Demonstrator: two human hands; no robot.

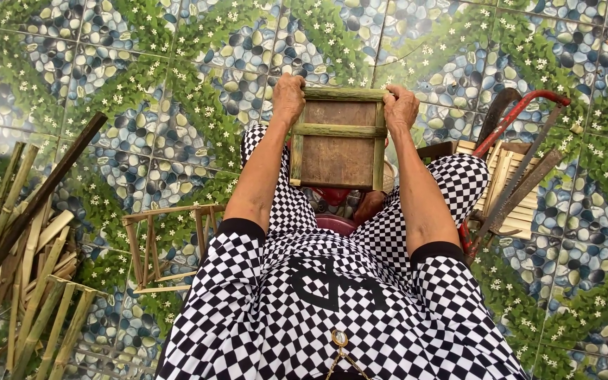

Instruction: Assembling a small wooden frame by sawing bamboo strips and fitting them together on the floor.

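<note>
While the left hand (288,98) grips one top corner of the bamboo-framed wooden board (338,141), the right hand (401,107) clasps the other, fingers closed around the frame.

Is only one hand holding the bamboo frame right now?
No, the left hand and right hand grip the bamboo frame at its top corners.

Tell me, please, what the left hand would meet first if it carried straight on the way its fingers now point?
The left hand grips the far corner of the bamboo frame, so it would likely push past that and meet only the pebble-patterned floor tiles beyond, though depth is unclear.
</note>
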